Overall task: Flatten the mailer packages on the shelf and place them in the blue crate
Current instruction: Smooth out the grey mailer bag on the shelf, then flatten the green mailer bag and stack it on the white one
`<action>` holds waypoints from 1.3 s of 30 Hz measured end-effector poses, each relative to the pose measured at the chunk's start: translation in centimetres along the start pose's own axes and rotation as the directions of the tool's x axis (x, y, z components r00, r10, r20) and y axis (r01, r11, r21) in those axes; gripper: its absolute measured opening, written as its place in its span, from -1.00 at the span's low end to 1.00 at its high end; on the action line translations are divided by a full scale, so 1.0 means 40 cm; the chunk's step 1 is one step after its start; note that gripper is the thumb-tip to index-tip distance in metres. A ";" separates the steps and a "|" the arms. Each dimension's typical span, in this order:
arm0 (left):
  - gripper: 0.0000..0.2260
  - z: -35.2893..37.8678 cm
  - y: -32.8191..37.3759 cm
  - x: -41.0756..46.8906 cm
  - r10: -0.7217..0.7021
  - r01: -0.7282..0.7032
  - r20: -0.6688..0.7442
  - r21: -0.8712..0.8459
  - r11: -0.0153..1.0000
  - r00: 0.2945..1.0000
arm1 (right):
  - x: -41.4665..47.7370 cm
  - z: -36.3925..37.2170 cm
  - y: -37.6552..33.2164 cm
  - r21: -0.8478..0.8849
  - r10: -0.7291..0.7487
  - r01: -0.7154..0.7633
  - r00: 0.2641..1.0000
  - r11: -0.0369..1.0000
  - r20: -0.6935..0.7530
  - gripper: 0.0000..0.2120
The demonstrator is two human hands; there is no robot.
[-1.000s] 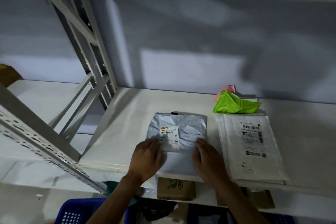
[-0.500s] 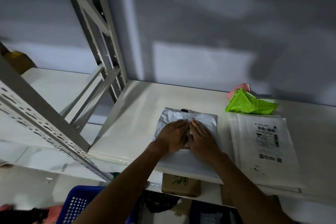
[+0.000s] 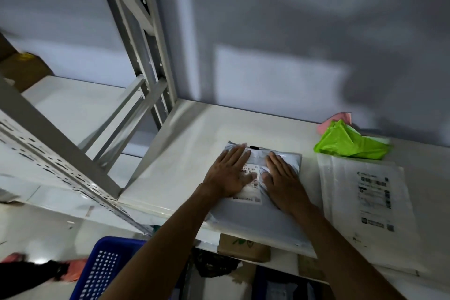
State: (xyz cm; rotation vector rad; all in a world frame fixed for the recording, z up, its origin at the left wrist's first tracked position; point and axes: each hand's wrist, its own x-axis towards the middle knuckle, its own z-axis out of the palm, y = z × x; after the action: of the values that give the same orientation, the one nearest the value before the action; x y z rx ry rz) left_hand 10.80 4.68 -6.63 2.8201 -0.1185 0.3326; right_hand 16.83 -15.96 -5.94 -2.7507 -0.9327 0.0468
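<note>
A grey mailer (image 3: 263,217) with a white label lies on the white shelf (image 3: 185,153), its near edge hanging over the front. My left hand (image 3: 230,173) presses flat on its left half, fingers straight and reaching its far edge. My right hand (image 3: 282,180) presses flat on its right half. A larger white mailer (image 3: 365,204) lies flat to the right. A crumpled green mailer (image 3: 350,143) sits behind it with a pink one (image 3: 333,122) at the wall. The blue crate (image 3: 107,268) stands below the shelf at bottom left.
A grey perforated shelf upright and braces (image 3: 73,161) stand at the left. Brown cardboard boxes (image 3: 243,248) and a dark bag sit under the shelf. A second blue crate (image 3: 280,285) shows below right. The grey wall closes the back.
My hands slid from the mailer's near part to meet at its middle, then moved apart and farther back across it. The view came closer.
</note>
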 end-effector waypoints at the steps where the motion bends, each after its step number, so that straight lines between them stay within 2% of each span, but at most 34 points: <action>1: -0.33 -0.001 -0.001 -0.001 -0.005 0.005 -0.012 0.004 1.000 1.000 | 0.001 -0.003 0.003 0.021 0.016 -0.016 1.000 1.000 -0.001 -0.37; 8: -0.30 -0.009 -0.003 -0.004 -0.137 0.136 0.010 0.068 0.988 0.990 | -0.002 -0.012 0.027 0.081 0.076 -0.074 0.997 0.994 -0.020 -0.36; 14: -0.29 -0.009 0.008 0.002 -0.161 0.156 0.027 0.126 0.980 0.987 | -0.010 -0.031 0.014 0.071 0.092 -0.090 0.995 0.993 -0.033 -0.39; 17: -0.32 -0.033 0.033 0.002 -0.099 0.091 0.061 0.131 0.987 0.993 | -0.011 -0.044 0.005 0.061 0.083 -0.081 0.996 0.995 -0.023 -0.40; 21: -0.47 -0.066 0.078 0.018 -0.077 0.082 0.120 -0.033 0.996 0.990 | -0.005 -0.058 -0.001 0.109 0.097 -0.098 0.995 0.989 0.021 -0.39; 24: -0.62 -0.096 0.129 0.063 -0.109 0.122 0.080 -0.178 0.976 0.991 | -0.008 -0.106 -0.027 0.179 0.121 -0.124 0.992 0.976 0.030 -0.43; 30: -0.76 -0.113 0.245 0.173 -0.145 0.163 0.087 -0.258 0.952 0.986 | -0.012 -0.218 0.015 0.346 0.202 -0.176 0.979 0.922 -0.040 -0.55; 34: -0.77 -0.098 0.310 0.248 -0.120 0.141 0.089 -0.280 0.950 0.989 | -0.023 -0.284 0.102 0.444 0.308 -0.183 0.924 0.877 -0.228 -0.71; 37: -0.76 -0.084 0.351 0.300 -0.113 0.140 0.105 -0.293 0.946 0.988 | -0.046 -0.336 0.189 0.460 0.402 -0.213 0.841 0.862 -0.363 -0.84; 39: -0.73 -0.070 0.376 0.341 -0.124 0.156 0.123 -0.294 0.943 0.985 | -0.063 -0.372 0.250 0.476 0.493 -0.281 0.766 0.833 -0.412 -0.83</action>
State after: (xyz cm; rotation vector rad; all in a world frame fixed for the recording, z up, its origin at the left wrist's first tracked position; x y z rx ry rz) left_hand 21.70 -9.41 3.50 2.5225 0.0102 0.1236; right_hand 22.34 -28.34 6.07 -2.3328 -0.1534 -0.3853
